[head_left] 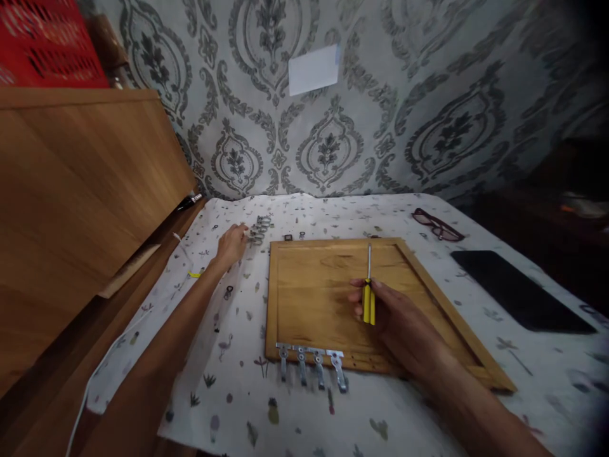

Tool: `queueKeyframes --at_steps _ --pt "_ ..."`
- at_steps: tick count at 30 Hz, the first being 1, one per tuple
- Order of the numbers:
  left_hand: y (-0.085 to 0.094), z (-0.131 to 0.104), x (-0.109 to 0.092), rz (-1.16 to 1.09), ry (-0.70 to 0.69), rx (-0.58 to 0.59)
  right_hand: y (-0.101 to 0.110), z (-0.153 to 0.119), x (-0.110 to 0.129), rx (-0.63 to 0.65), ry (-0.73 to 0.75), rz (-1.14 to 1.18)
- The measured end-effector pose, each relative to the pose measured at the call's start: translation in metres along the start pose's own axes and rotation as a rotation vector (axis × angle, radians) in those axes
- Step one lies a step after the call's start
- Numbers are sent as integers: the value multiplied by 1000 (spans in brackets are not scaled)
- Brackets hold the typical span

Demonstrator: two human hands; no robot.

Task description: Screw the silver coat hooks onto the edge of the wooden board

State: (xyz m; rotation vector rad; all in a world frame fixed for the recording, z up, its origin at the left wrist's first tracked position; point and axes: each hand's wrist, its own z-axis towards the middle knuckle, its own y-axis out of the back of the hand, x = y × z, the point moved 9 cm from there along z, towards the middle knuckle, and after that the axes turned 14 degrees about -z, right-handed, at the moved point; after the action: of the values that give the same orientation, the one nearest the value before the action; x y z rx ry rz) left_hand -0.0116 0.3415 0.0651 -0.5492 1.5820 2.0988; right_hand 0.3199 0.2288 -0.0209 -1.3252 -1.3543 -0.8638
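Note:
My right hand (380, 308) is closed around the yellow handle of a screwdriver (368, 303), its shaft pointing away from me above a wooden framed panel (314, 279). Several silvery metal brackets (301, 367) sit in a row along the panel's near left edge, their narrow ends hanging over it. Past the panel's far left corner, my left hand (232, 244) has its fingers drawn together beside a cluster of small metal pieces (260, 230). What those fingers pinch, if anything, is too small to make out.
A patterned white cloth (238, 400) covers the table. Eyeglasses (436, 225) and a black phone-like slab (518, 289) lie at the right. On the left stands a wooden cabinet (80, 203) with a red basket (47, 47) on top. A white cord (102, 362) runs along the left edge.

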Motion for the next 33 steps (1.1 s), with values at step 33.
queueKeyframes --at_steps 33 --pt "3 -36 24 -139 -126 -78 -6 -5 -10 50 -39 -66"
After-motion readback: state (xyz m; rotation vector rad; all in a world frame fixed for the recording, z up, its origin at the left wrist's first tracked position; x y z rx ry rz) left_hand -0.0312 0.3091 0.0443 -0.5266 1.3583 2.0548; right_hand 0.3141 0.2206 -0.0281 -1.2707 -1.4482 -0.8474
